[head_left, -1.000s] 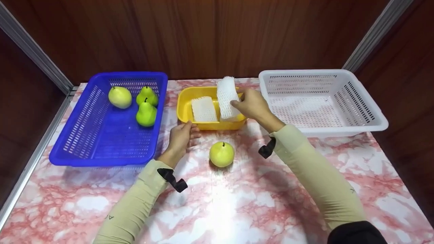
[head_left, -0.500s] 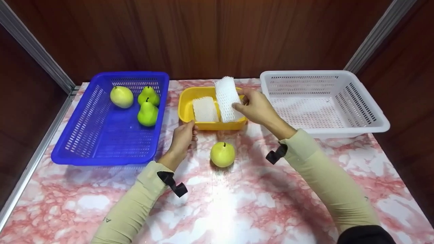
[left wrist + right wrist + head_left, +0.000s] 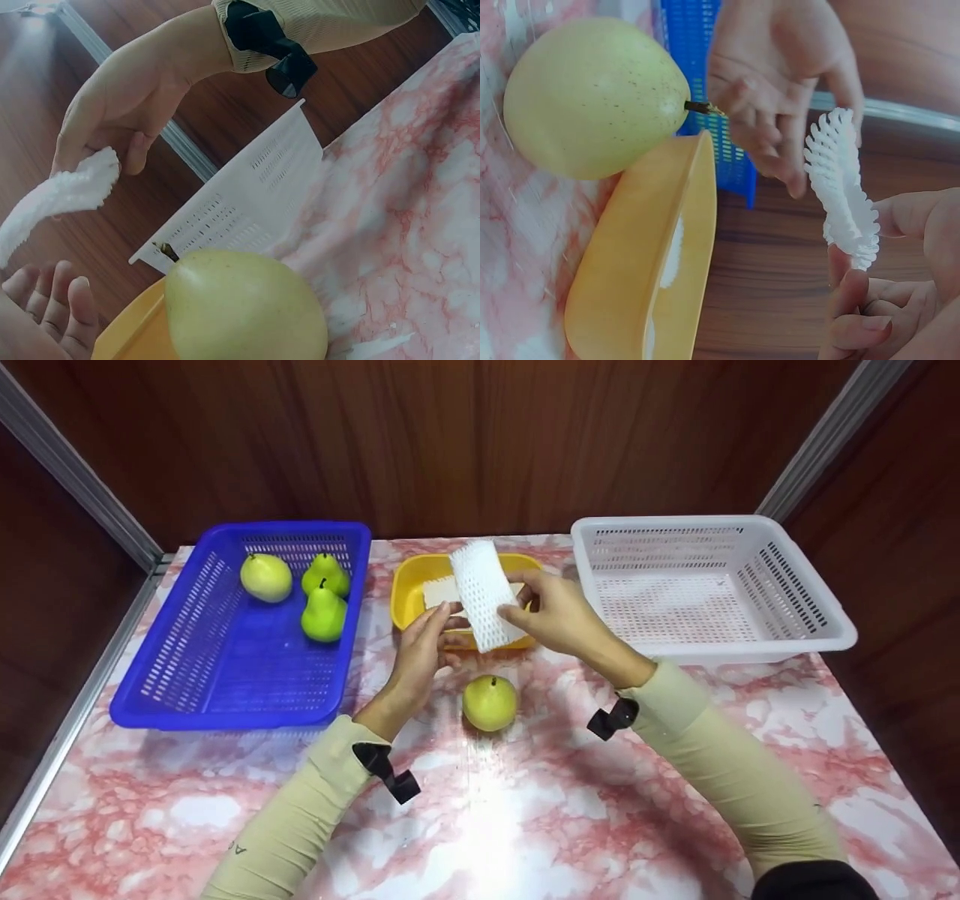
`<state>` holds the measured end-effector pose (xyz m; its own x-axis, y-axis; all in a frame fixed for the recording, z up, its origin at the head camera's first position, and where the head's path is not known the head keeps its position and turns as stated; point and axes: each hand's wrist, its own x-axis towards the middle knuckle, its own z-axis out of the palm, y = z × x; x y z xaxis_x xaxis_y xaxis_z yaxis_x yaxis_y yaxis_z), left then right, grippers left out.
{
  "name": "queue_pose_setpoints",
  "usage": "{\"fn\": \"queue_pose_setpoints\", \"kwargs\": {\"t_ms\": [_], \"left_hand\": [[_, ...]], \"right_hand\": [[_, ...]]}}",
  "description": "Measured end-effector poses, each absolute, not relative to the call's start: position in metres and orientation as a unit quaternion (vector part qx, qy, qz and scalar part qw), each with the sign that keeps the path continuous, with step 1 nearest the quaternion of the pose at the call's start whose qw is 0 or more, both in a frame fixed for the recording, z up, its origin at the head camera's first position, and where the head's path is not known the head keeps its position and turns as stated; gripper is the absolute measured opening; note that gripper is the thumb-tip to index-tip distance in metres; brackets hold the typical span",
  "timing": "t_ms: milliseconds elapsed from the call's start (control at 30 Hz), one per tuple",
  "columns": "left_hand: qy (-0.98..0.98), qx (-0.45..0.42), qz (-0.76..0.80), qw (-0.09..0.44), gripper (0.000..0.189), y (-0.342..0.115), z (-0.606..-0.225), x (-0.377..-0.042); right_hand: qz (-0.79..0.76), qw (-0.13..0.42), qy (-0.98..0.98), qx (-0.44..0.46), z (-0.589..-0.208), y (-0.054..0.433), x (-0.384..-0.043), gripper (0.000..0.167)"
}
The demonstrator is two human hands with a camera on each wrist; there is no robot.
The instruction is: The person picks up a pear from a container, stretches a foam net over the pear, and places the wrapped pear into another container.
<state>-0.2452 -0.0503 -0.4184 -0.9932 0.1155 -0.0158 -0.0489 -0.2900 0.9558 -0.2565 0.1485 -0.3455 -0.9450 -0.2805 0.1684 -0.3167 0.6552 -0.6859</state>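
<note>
My right hand (image 3: 559, 611) pinches a white foam fruit net (image 3: 484, 598) by its right side, holding it tilted over the front of the yellow container (image 3: 409, 604). The right wrist view shows the foam net (image 3: 840, 184) edge-on, its near end between thumb and fingers. At the net's left side is my left hand (image 3: 421, 654), its fingers relaxed and spread, thumb near the net. A yellow-green pear (image 3: 490, 703) stands upright on the table in front of the container, between my forearms. Another foam net (image 3: 439, 592) lies inside the container, partly hidden by the held one.
To the left, a blue basket (image 3: 262, 675) contains a yellow pear (image 3: 266, 577) and two green pears (image 3: 324, 613). A white basket (image 3: 712, 649) is at the right. Wooden panels (image 3: 480, 442) rise behind the marbled table (image 3: 600, 810).
My right hand has brought the foam net left and toward me, from inside the container to over its front rim. My left hand has left the rim and risen to the net.
</note>
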Motion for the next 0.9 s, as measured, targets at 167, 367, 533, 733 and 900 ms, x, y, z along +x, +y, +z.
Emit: {"fn": "queue_pose_setpoints", "kwargs": {"t_ms": [167,367,533,733,900], "left_hand": [[0.59,0.061,0.803,0.046,0.037,-0.05,-0.415,-0.245],[0.579,0.082,0.81,0.035,0.027,-0.048,-0.414,-0.244],[0.58,0.087,0.81,-0.024,0.013,-0.046,-0.413,-0.243],[0.608,0.123,0.777,-0.108,0.01,-0.047,-0.411,-0.24],[0.639,0.164,0.741,-0.126,0.018,-0.043,-0.41,-0.236]], "right_hand": [[0.376,0.03,-0.909,0.178,-0.35,0.148,-0.255,0.05],[0.379,0.034,-0.904,0.196,-0.356,0.147,-0.252,0.05],[0.407,0.038,-0.895,0.176,-0.362,0.148,-0.249,0.046],[0.537,-0.04,-0.837,0.092,-0.373,0.147,-0.243,0.025],[0.664,-0.153,-0.732,0.018,-0.379,0.145,-0.236,0.03]]}}
